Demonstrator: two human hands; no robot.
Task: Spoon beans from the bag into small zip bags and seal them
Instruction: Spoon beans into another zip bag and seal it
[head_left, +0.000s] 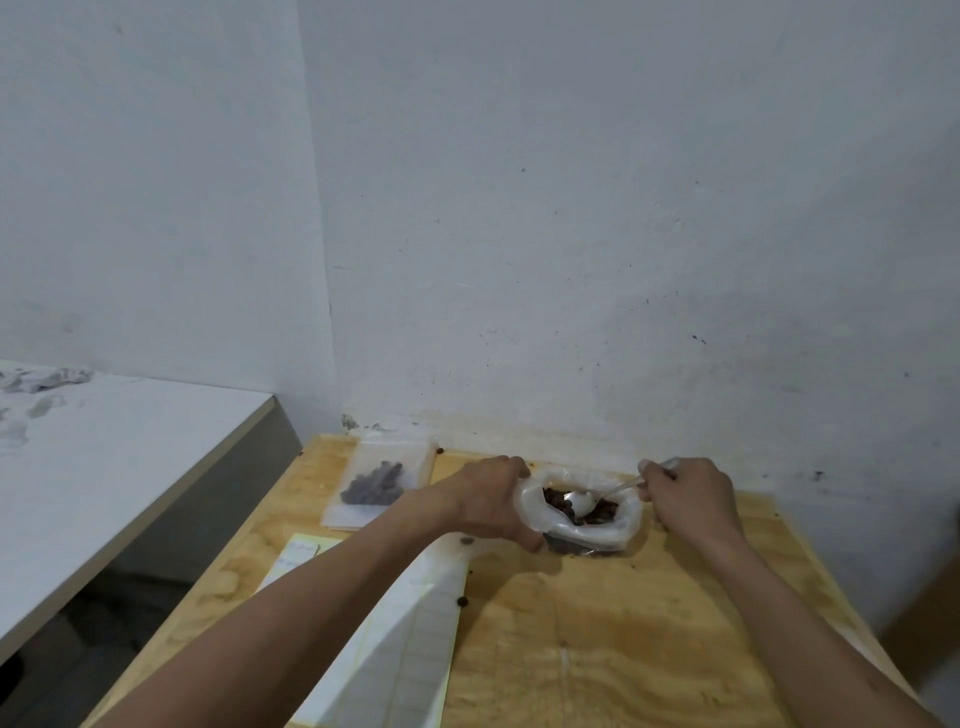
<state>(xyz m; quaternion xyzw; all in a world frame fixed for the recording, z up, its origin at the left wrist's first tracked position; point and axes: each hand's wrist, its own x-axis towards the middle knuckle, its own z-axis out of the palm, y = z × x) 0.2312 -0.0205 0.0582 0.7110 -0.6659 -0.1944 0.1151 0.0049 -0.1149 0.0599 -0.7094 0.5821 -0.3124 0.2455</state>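
Note:
A white plastic bag of dark red beans stands open near the wall on the wooden table. My left hand grips the bag's left rim. My right hand holds a metal spoon by the handle, its bowl lying inside the bag on the beans. To the left lies a small zip bag with beans in it, flat on a stack of clear zip bags.
White paper sheets lie under my left forearm. A few loose beans are scattered on the wood. A white counter stands to the left, and the wall is right behind the table.

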